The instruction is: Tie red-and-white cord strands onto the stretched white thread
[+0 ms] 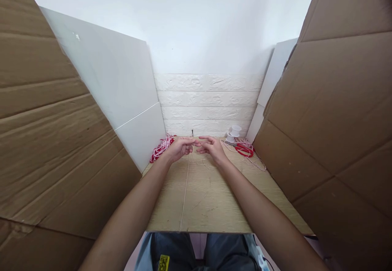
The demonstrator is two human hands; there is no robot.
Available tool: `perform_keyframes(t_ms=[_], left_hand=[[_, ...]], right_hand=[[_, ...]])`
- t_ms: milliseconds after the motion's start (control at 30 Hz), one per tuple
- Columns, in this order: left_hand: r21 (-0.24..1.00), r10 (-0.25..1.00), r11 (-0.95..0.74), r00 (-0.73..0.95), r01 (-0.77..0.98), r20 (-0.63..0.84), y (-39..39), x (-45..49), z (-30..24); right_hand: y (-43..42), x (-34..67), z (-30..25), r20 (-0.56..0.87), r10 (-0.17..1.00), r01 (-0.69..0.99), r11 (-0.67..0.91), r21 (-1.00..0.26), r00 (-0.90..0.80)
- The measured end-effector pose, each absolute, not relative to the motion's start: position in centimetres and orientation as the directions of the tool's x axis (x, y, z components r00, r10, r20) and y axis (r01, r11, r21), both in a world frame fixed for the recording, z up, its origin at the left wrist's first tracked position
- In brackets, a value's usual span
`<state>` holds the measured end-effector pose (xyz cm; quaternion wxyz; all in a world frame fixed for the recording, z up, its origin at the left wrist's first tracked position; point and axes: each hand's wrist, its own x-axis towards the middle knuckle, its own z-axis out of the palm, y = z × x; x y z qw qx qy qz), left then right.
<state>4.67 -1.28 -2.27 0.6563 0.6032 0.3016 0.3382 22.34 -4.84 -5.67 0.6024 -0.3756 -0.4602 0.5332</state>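
My left hand [180,147] and my right hand [212,147] meet over the far part of a light wooden table [202,197]. Both pinch a thin pale string [185,189] that runs from the table's near edge up to a small dark pin [192,132] at the back. The fingertips of both hands touch at the string, close to the pin. Fingers are curled and pressed together on each hand.
A heap of red and white cords [162,146] lies at the back left. Red scissors [244,149], loose cord and a white spool [235,131] lie at the back right. Tall cardboard walls [55,140] and white panels close in both sides.
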Motion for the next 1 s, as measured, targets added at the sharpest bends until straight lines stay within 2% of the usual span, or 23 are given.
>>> perform_keyframes(t_ms=[133,367,500,600,733,833,1000], left_hand=[[0.995,0.804,0.056,0.594,-0.086,0.006,-1.3,4.7,-2.2],[0.992,0.787,0.109,0.615,-0.070,-0.044,-0.9,3.8,-2.0],[0.984,0.795,0.149,0.603,-0.095,-0.062,-0.6,3.4,-2.0],[0.986,0.800,0.135,0.598,-0.101,-0.048,-0.7,3.5,-1.9],[0.991,0.786,0.103,0.617,-0.085,-0.029,-1.0,3.8,-1.8],[0.991,0.781,0.106,0.624,-0.085,-0.030,-1.0,3.8,-1.8],[0.989,0.786,0.120,0.617,-0.087,-0.042,-0.9,3.8,-1.9]], right_hand=[[-5.0,22.1,-5.6,0.227,0.974,-0.279,0.215,-0.936,-0.010],[-3.3,23.3,-7.3,0.222,0.935,-0.142,0.269,-0.953,0.278],[-3.0,23.6,-7.9,0.202,0.918,-0.029,0.225,-0.974,0.341],[-3.5,23.0,-7.5,0.247,0.935,0.000,0.255,-0.967,0.253],[-4.3,21.9,-6.5,0.322,0.947,-0.168,0.320,-0.933,0.014],[-4.5,21.8,-6.2,0.354,0.935,-0.192,0.348,-0.918,0.003],[-4.5,22.5,-6.2,0.326,0.945,-0.204,0.314,-0.927,-0.026]])
